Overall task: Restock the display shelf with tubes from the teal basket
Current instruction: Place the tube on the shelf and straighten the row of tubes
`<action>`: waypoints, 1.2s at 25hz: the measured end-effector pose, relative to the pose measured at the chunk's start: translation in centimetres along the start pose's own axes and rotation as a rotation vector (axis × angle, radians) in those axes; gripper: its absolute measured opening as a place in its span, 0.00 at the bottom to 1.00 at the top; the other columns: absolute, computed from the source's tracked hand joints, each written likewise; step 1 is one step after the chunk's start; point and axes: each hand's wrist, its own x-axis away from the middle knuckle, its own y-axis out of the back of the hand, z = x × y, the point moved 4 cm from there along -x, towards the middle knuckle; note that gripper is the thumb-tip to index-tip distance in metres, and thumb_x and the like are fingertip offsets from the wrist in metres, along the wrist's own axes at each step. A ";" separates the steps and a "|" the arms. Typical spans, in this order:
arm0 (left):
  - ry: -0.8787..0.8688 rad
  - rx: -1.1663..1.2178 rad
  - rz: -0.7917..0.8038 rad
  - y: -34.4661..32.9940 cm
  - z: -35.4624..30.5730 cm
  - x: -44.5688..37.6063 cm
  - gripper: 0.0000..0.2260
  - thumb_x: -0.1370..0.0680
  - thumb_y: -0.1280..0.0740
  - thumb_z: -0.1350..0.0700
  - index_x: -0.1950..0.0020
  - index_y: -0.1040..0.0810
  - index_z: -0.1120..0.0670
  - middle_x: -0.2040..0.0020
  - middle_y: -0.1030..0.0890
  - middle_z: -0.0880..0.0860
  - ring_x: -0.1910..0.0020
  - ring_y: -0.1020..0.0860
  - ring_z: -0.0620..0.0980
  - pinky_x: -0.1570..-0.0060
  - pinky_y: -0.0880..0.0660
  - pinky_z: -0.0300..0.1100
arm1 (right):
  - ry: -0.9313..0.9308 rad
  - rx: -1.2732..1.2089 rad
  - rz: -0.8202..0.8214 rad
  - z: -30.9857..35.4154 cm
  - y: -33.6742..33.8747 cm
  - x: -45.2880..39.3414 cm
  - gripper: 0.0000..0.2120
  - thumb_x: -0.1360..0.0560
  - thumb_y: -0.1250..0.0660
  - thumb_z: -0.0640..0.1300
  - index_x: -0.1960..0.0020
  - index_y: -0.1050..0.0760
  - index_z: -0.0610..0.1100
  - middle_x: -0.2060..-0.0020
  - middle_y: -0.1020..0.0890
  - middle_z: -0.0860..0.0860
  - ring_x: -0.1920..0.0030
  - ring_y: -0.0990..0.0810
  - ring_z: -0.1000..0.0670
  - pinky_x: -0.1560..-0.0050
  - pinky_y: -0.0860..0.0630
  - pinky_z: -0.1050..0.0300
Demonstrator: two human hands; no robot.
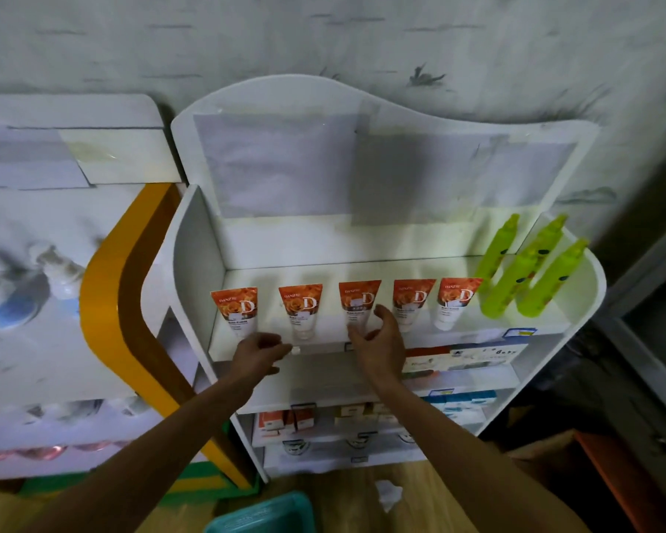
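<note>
The left hand (260,350) reaches to the front edge of the top shelf (577,298), fingers curled in; something small and white shows at its fingertips, though I cannot tell whether it is pinched. The right hand (377,340) is spread loosely, fingers bent, in front of the third tube (358,302), seemingly touching its lower end but not closed on it. Five tubes stand in a row on the shelf, caps down, at about 12 o'clock from the hands. Each has an orange rose panel reading "DANZ" with a large white "D"; the smaller print below is too blurred to read. At 2 o'clock from the right hand, four green bottles (531,271) stand together just beside the last tube. Boxes (462,357) fill the lower shelves, their lettering unreadable. The teal basket (262,513) sits on the floor at 6 o'clock, only its rim in view.
</note>
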 end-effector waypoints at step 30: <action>-0.159 -0.095 -0.001 -3.5 -1.2 -1.5 0.25 0.25 0.27 0.53 0.30 0.29 0.57 0.38 0.22 0.54 0.48 0.21 0.52 0.58 0.21 0.43 | -0.050 -0.035 -0.227 -2.7 7.3 -1.2 0.27 0.26 0.28 0.51 0.31 0.32 0.47 0.35 0.22 0.47 0.46 0.17 0.45 0.47 0.20 0.50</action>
